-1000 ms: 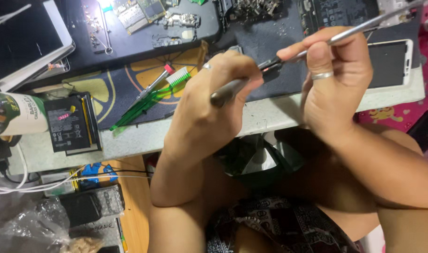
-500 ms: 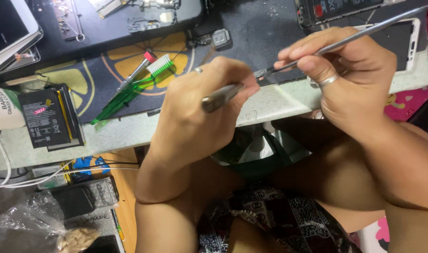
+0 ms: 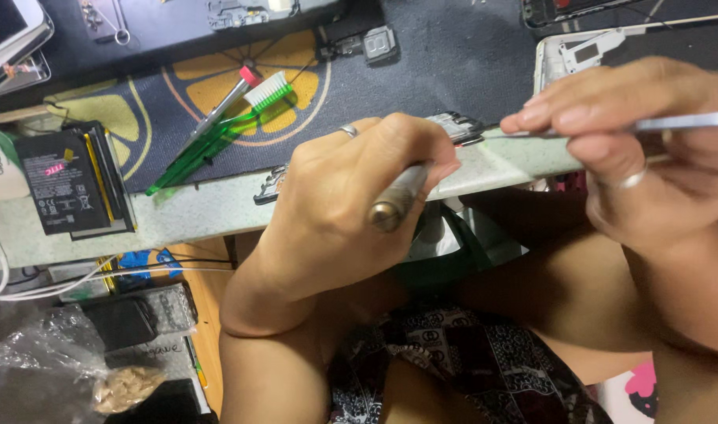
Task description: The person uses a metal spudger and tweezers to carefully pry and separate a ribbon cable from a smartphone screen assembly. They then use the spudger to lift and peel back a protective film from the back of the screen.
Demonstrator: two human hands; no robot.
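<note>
Looks like mid phone-repair, right at the fiddly bit: the left hand (image 3: 351, 200) is closed around a metal screwdriver (image 3: 397, 202), handle end pointing back toward the camera, its tip hidden behind the fingers somewhere near a small dark circuit part (image 3: 456, 126) sitting at the table edge (image 3: 210, 208). The right hand (image 3: 634, 157) pinches thin silver tweezers (image 3: 673, 122) between thumb and fingertips, the tips reaching in toward that same part. I'd say the step in hand is picking or prying at the little part, and what comes next probably wants both tools steady and close together, since the part sits right at the edge and could slip off into the lap. Around it: a green toothbrush (image 3: 217, 129) and a red-tipped pen tool (image 3: 227, 100) lying on the dark mat (image 3: 453, 55), a black battery (image 3: 64, 182) off to the left, a white phone frame (image 3: 579, 51) just above the right hand. Nothing really blocks the tools; the left knuckles just hide the screwdriver tip.
</note>
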